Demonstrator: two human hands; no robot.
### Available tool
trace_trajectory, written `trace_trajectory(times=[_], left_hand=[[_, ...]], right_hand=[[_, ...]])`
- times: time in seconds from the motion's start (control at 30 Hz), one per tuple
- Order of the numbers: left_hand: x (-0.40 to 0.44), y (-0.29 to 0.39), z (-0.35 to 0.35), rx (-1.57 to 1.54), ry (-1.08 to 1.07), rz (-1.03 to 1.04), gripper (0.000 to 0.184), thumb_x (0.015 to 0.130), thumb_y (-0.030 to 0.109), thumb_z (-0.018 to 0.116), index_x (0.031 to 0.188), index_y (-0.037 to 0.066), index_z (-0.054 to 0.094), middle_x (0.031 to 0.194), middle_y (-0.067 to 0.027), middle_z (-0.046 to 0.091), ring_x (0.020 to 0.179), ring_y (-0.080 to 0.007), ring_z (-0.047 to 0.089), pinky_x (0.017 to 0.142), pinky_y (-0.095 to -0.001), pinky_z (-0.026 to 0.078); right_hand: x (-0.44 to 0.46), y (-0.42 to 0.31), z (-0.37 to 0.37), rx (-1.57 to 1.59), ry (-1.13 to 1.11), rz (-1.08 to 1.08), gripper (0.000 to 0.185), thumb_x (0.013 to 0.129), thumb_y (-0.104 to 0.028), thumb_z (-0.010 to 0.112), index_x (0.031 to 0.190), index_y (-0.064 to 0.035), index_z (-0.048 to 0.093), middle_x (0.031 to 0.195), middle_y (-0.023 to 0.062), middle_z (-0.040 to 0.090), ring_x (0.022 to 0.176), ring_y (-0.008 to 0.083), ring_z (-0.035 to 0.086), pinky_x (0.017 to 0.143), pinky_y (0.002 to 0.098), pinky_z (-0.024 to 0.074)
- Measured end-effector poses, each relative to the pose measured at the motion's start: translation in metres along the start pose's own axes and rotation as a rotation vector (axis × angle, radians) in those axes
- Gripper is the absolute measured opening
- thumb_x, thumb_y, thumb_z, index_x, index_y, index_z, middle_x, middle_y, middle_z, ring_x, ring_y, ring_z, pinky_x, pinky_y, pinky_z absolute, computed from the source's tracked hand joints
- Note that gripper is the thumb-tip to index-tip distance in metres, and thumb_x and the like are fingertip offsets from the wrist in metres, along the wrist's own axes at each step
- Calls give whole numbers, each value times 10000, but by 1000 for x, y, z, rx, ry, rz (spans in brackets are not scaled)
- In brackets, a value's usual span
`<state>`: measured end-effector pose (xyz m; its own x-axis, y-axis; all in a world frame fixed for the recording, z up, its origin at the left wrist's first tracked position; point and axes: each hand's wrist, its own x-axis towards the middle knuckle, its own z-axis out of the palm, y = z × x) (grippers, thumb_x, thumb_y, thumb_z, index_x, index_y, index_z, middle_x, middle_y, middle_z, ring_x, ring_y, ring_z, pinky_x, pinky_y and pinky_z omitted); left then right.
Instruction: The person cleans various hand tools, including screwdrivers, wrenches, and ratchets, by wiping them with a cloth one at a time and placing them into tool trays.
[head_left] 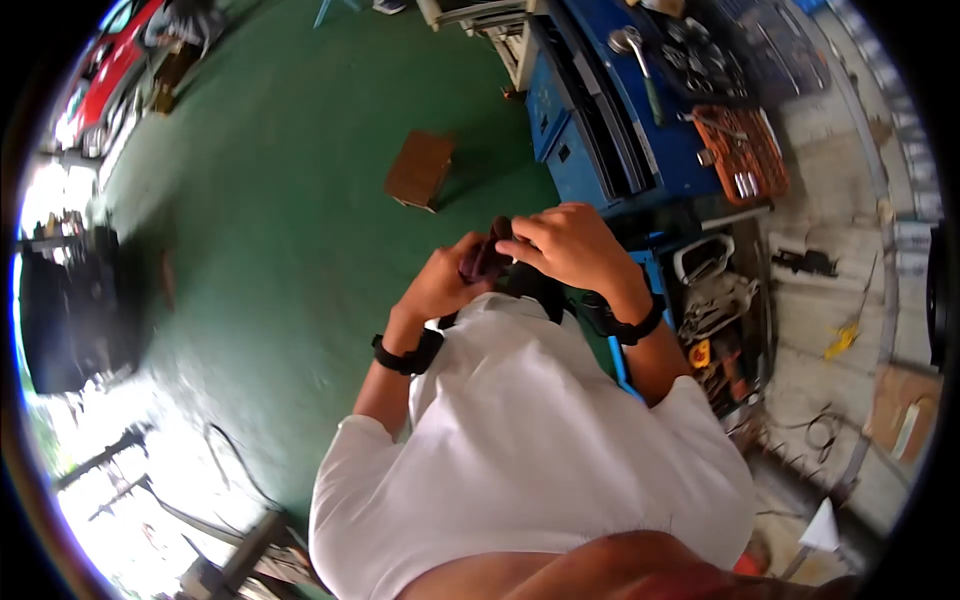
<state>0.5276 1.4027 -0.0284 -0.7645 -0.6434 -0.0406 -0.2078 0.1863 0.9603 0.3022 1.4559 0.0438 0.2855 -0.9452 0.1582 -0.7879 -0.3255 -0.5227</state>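
A small dark maroon bundle (482, 262), soft-looking like folded cloth or a glove, is held in front of my waist. My left hand (445, 278) is closed around its lower left side. From the other side, my right hand (572, 246) pinches its upper right edge with bent fingers. The hands nearly meet over it, so part of the bundle is hidden. Black bands circle both wrists.
A brown wooden stool (420, 170) stands ahead on the green floor (300, 200). To the right is a blue tool cabinet (580, 165) with a ratchet (640, 70) and an orange socket case (742, 155) on top. Tools fill a lower tray (715, 300). A red car (112, 75) is far left.
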Motion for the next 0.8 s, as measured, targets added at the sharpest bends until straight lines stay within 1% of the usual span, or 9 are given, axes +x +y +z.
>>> trace_trajectory(times=[0.03, 0.13, 0.23, 0.3, 0.43, 0.47, 0.53, 0.67, 0.8], left_hand=[[7, -1, 2, 110, -50, -49, 512, 698, 81, 764, 1168, 46, 562, 872, -158, 678, 767, -330, 669, 722, -382, 536], [36, -1, 16, 222, -139, 76, 512, 699, 77, 767, 1166, 60, 558, 880, -179, 682, 784, -388, 660, 705, -419, 537], [68, 2, 27, 308, -312, 27, 496, 729, 100, 750, 1188, 74, 565, 861, -146, 675, 795, -356, 664, 694, -403, 538], [91, 9, 32, 307, -418, 17, 490, 740, 75, 739, 1198, 74, 567, 898, -156, 679, 810, -346, 667, 718, -390, 541], [128, 38, 43, 267, -562, 13, 473, 738, 29, 735, 1185, 71, 586, 916, -150, 665, 847, -329, 656, 742, -369, 542], [137, 34, 45, 276, -572, 12, 473, 738, 29, 735, 1185, 71, 586, 916, -150, 665, 847, -329, 656, 742, -369, 542], [155, 23, 50, 451, -526, 368, 446, 718, 27, 754, 1138, 62, 605, 950, -129, 634, 856, -331, 629, 738, -381, 539], [177, 26, 55, 510, -488, 420, 446, 693, 41, 775, 1107, 58, 610, 1012, -121, 611, 870, -341, 611, 739, -402, 536], [197, 26, 57, 433, -409, 312, 477, 661, 72, 796, 1098, 66, 607, 1023, -102, 598, 894, -344, 612, 766, -409, 521]], right_hand=[[-6, 8, -1, -108, -49, -26, 357, 923, -346, 627, 729, -48, 598, 679, 148, 618, 680, 343, 630, 642, 441, 487], [-39, 51, 12, -23, -13, 90, 398, 898, -396, 652, 746, -30, 614, 703, 147, 608, 673, 348, 608, 639, 440, 475], [-67, 69, 10, 85, -34, 226, 425, 916, -393, 620, 718, -17, 614, 709, 162, 610, 688, 372, 603, 639, 449, 478], [-78, 71, -11, 173, -209, 345, 432, 952, -361, 567, 706, -7, 601, 678, 175, 591, 666, 391, 584, 622, 462, 462], [-109, 86, -49, 262, -84, 420, 423, 969, -334, 546, 712, 0, 588, 651, 180, 553, 648, 380, 570, 585, 460, 426], [-115, 90, -58, 268, -73, 423, 423, 969, -334, 546, 712, 0, 588, 651, 180, 553, 648, 380, 570, 585, 460, 426], [-128, 98, -75, 280, -64, 530, 412, 968, -306, 540, 708, 12, 580, 634, 190, 531, 613, 377, 549, 565, 444, 417], [-146, 108, -103, 360, -34, 605, 396, 968, -256, 530, 700, 32, 574, 593, 195, 488, 514, 357, 442, 512, 416, 369], [-157, 125, -119, 394, 109, 530, 397, 963, -278, 537, 714, 27, 578, 581, 191, 464, 502, 340, 444, 504, 406, 368]])
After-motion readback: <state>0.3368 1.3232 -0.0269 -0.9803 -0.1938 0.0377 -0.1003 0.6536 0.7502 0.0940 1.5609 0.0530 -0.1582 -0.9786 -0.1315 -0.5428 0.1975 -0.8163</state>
